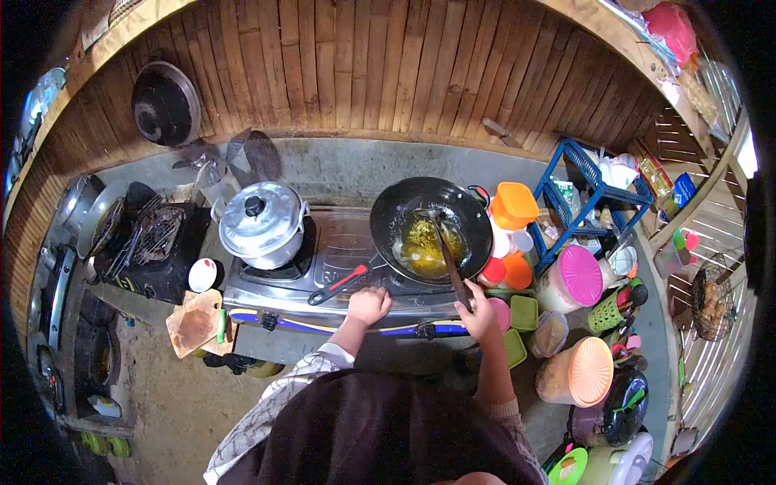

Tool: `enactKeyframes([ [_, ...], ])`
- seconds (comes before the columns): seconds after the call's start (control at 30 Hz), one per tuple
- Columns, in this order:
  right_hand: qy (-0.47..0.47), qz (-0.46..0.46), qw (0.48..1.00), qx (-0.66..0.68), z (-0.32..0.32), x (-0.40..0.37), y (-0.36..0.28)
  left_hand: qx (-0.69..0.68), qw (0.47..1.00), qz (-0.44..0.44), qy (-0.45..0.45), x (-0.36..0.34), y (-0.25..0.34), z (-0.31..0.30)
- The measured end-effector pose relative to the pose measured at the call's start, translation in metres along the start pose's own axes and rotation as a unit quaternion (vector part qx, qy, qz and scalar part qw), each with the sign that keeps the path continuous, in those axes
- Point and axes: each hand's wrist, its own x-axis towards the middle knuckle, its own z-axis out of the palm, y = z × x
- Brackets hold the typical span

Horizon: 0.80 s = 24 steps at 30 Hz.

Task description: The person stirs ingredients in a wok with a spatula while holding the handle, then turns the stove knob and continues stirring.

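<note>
My right hand (478,314) is closed around the handle of a dark, long-handled spatula (451,263). Its far end reaches into a black wok (390,246) on the right side of the stove. Inside the wok, chopped yellow-green food (423,234) sits in yellowish oil. My left hand (369,305) is curled into a fist at the stove's front edge, below the wok's left side; whatever it may hold is hidden. Just left of that fist, a red spatula with a black handle (347,282) lies on the steel gas stove (327,242).
A lidded silver pot (260,226) stands on the left burner. Several plastic containers, including a pink-lidded tub (579,276), crowd the right side beside a blue rack (598,194). Cardboard (194,325) and a white bowl (203,275) lie left of the stove. Behind rises a bamboo wall (364,65).
</note>
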Motion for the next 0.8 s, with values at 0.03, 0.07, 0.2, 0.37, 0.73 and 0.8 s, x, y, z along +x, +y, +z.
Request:
enactKeyframes([
  [0.03,0.002,-0.001,1.000,0.000,-0.001,0.001,-0.001,0.000,1.000,0.002,0.001,0.000,0.000,0.000],
  [0.07,-0.005,-0.035,0.998,-0.046,-0.003,0.003,-0.002,0.003,1.000,-0.001,-0.002,0.001,0.000,0.001],
  [0.2,-0.003,-0.085,0.981,-0.175,-0.022,0.001,-0.019,0.008,1.000,-0.010,0.008,0.001,0.001,0.000],
  [0.37,-0.051,-0.033,0.980,-0.189,-0.056,-0.004,-0.018,-0.007,1.000,-0.001,0.016,0.002,0.000,-0.002],
  [0.73,-0.098,-0.062,0.913,-0.392,-0.112,-0.053,-0.102,-0.156,0.988,-0.011,-0.003,-0.012,0.016,-0.024],
  [0.8,-0.101,-0.016,0.899,-0.427,-0.117,-0.056,-0.115,-0.232,0.971,0.059,0.022,-0.020,0.023,-0.041],
])
